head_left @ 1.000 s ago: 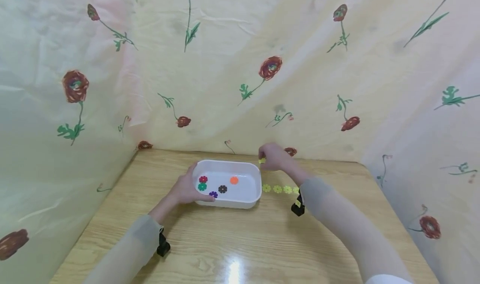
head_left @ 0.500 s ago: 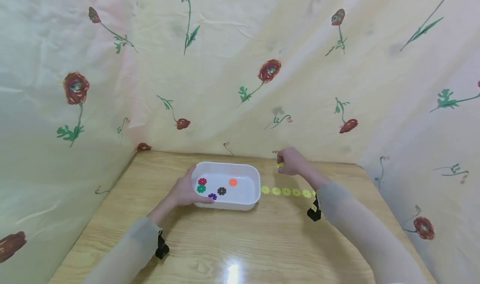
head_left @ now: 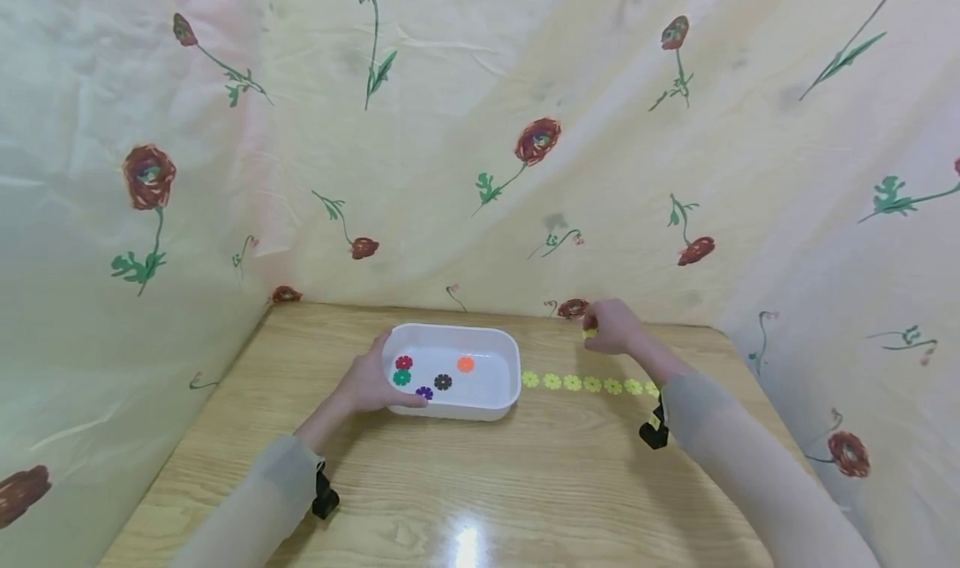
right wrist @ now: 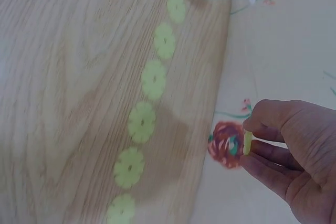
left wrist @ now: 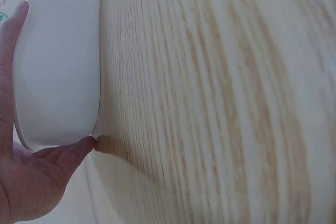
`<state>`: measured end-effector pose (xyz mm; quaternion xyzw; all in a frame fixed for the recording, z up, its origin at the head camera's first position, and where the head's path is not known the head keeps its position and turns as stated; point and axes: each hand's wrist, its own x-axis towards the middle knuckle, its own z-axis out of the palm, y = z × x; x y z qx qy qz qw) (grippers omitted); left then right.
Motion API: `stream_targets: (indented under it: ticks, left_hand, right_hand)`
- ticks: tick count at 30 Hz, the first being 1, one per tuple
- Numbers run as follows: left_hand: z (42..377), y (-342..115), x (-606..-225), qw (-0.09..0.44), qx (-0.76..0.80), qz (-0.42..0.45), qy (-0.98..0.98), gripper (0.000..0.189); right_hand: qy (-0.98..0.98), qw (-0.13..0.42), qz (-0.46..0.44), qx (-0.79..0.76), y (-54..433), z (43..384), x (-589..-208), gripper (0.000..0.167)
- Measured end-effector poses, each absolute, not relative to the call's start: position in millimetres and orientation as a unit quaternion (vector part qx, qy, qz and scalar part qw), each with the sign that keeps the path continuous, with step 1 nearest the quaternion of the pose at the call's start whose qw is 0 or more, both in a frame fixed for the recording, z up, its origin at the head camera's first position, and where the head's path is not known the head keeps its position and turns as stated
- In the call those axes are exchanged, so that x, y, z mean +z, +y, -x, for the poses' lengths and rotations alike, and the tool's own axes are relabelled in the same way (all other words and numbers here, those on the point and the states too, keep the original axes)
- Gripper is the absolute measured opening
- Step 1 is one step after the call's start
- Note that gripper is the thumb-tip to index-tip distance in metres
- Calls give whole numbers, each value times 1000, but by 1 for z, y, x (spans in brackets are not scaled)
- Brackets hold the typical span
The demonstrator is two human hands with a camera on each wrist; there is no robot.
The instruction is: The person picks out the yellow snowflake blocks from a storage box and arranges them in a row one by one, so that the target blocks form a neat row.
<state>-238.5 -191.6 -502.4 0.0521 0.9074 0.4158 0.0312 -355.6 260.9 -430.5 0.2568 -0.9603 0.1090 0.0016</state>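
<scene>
My left hand (head_left: 371, 383) grips the left end of a white plastic tub (head_left: 450, 411), its thumb along the front rim and its fingers around the end wall. Between thumb and fingers, my right hand (head_left: 617, 328) pinches a yellow interlocking disc (right wrist: 248, 142), seen edge-on in the right wrist view. The hand is raised over the back of the table, behind a straight row of flat yellow notched discs (head_left: 572, 383). That row runs rightward from the tub, and my right forearm covers its far end.
Inside the tub lie a red disc (head_left: 404, 362), a green disc (head_left: 402, 377), a purple disc (head_left: 424, 393), a dark brown disc (head_left: 443, 382) and an orange disc (head_left: 466, 365). Flower-printed cloth (head_left: 450, 176) hangs close behind the wooden table (head_left: 450, 485) and at both sides.
My right hand has moved to the right, still pinching the yellow disc, and more of the yellow row shows past the arm. Left hand and tub stay in place.
</scene>
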Motion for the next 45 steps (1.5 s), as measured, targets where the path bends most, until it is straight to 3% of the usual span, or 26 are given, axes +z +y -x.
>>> stream_targets:
  ticks: [27, 45]
  left_hand:
    - [236, -190, -504, 34, 429, -35, 902, 140]
    - [237, -192, -501, 40, 414, -30, 909, 139]
  right_hand:
    - [-979, -58, -169, 100, 352, 317, -449, 23]
    - [-984, -59, -138, 99, 388, 304, -466, 21]
